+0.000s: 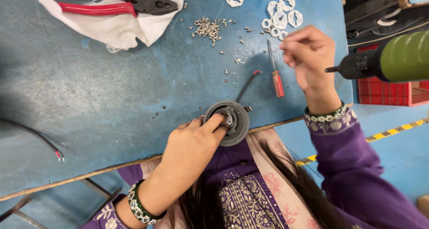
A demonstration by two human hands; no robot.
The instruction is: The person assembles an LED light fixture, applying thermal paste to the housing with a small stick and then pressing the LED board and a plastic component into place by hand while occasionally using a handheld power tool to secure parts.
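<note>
Left hand (192, 144) pressing fingers on a round grey motor part (228, 121) at the blue tabletop (111, 86) edge, right hand (308, 54) pinched closed above a red screwdriver (276, 75), whether it holds anything unclear, screws (206, 29) beyond

Purple sleeves w/ embroidered cuffs on both arms. 2 beaded green-and-white bangles, 1 per wrist. Purple tunic w/ gold embroidery, pink floral scarf near the bench edge.
</note>
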